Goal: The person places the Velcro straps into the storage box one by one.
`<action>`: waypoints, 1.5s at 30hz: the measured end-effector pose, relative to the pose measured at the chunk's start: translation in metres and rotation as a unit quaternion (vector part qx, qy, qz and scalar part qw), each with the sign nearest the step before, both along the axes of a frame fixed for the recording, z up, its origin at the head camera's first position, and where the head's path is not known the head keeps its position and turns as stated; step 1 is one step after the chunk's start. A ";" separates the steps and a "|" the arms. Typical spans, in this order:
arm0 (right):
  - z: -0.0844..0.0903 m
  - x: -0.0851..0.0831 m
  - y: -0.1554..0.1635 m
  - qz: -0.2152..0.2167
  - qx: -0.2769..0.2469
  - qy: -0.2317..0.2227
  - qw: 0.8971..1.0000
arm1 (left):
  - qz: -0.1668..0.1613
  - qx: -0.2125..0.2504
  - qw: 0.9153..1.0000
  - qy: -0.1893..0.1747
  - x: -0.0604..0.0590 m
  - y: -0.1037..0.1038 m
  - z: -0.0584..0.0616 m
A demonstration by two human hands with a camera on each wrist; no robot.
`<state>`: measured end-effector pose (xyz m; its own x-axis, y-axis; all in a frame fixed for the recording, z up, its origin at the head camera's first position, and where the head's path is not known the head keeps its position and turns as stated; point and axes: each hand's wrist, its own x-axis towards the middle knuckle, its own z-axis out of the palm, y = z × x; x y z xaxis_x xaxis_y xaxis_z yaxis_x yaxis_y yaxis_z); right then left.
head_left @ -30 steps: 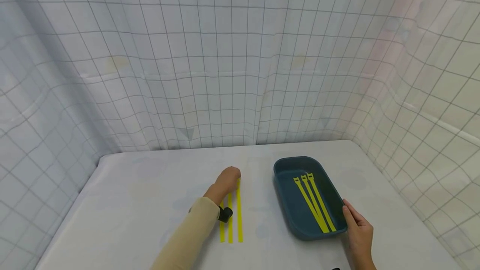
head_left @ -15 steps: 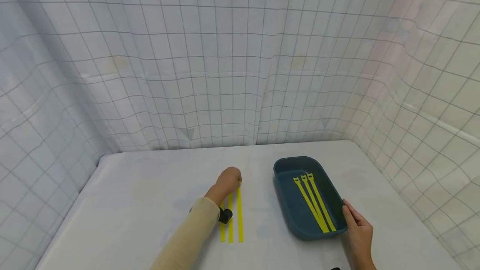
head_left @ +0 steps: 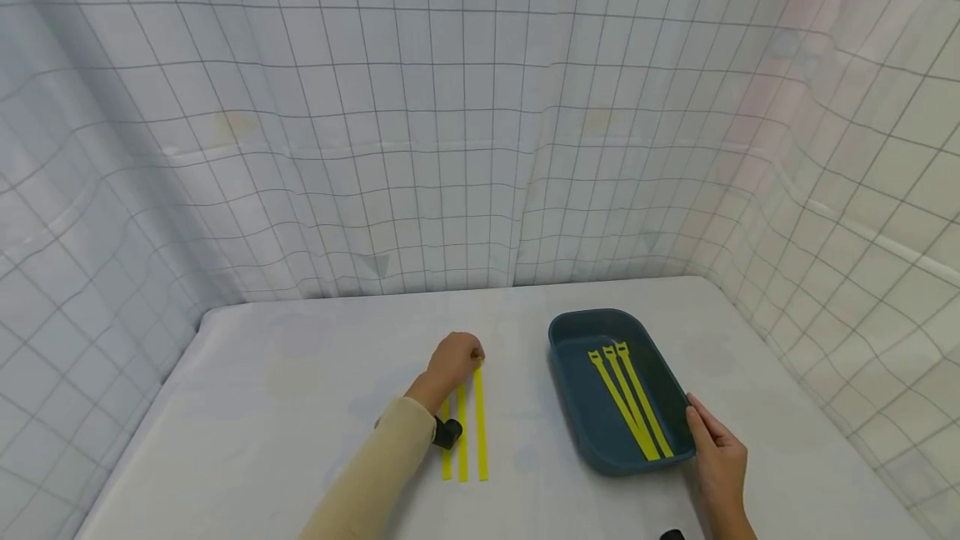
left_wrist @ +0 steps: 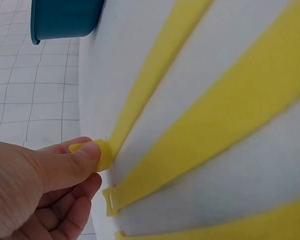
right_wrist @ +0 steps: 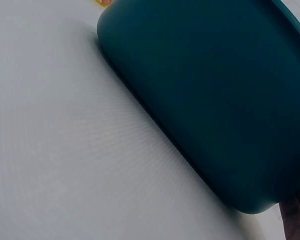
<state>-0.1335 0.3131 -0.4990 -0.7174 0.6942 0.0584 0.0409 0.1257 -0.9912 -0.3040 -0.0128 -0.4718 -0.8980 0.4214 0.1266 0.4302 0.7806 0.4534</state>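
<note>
At the far end of the rightmost yellow hook-and-loop cable strap (head_left: 481,432), my left hand (head_left: 455,358) pinches its slotted head. The left wrist view shows thumb and fingertips closed over that head, covering most of it. Beside it on the table lie two more yellow straps, the middle strap (head_left: 462,463) and the left strap (head_left: 447,467), both partly under my forearm. My right hand (head_left: 720,448) grips the near right corner of a dark teal tray (head_left: 561,348). Inside the tray, three similar straps (head_left: 624,407) lie lengthwise, heads toward the far end, their near ends partly overlapping.
A white cloth covers the table (head_left: 300,407). Grid-patterned white curtains (head_left: 465,148) hang behind and along both sides. A black wrist camera (head_left: 447,433) sits on the left wrist, just above the straps.
The left hand has shifted very slightly at the strap's head, with the fingertips turned a little. The right hand and tray keep their place, apart from a small tilt of the view.
</note>
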 end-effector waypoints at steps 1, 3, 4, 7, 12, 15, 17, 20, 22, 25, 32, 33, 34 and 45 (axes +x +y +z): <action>0.000 0.000 0.000 0.000 0.000 -0.001 1.000 | -0.001 0.001 1.000 0.003 0.000 0.000 0.000; 0.001 0.000 0.000 0.000 0.001 -0.008 1.000 | -0.003 0.004 1.000 0.004 0.001 0.000 -0.001; 0.001 0.001 0.001 0.000 0.005 -0.013 1.000 | -0.003 0.005 1.000 0.003 0.001 -0.001 -0.001; 0.001 0.002 0.001 0.001 0.007 -0.018 1.000 | -0.005 0.009 1.000 0.002 0.002 -0.001 -0.001; 0.000 0.003 0.001 0.004 -0.013 -0.014 1.000 | -0.009 0.013 1.000 -0.002 0.004 -0.002 0.000; 0.000 0.002 0.001 0.006 -0.022 -0.010 1.000 | -0.014 0.012 1.000 0.000 0.005 -0.003 0.000; 0.000 0.002 0.002 0.008 -0.022 -0.007 1.000 | -0.015 0.015 1.000 -0.001 0.005 -0.004 0.001; -0.001 0.002 0.002 0.010 -0.018 -0.007 1.000 | -0.014 0.022 1.000 -0.008 0.006 -0.005 0.001; -0.001 0.002 0.003 0.009 -0.015 -0.014 1.000 | -0.016 0.026 0.999 -0.012 0.007 -0.006 0.001; -0.001 0.003 0.002 0.010 -0.016 -0.023 1.000 | -0.022 0.027 0.999 -0.014 0.009 -0.006 0.000; -0.001 0.004 0.002 0.011 -0.014 -0.032 0.999 | -0.035 0.038 0.999 -0.015 0.016 -0.007 0.001; -0.001 0.004 0.002 0.009 -0.014 -0.030 0.999 | -0.038 0.042 0.998 -0.014 0.016 -0.007 0.002; -0.001 0.004 0.001 0.008 -0.014 -0.030 0.999 | -0.040 0.045 0.998 -0.014 0.017 -0.007 0.002; 0.002 0.001 0.001 0.009 -0.019 -0.019 1.000 | -0.091 0.101 0.988 -0.078 0.024 -0.015 0.013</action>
<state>-0.1322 0.3145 -0.4973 -0.7314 0.6819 0.0048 0.0769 0.0894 -0.9930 -0.2801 -0.0277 -0.4589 -0.8252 0.5575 0.0901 0.4671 0.5842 0.6637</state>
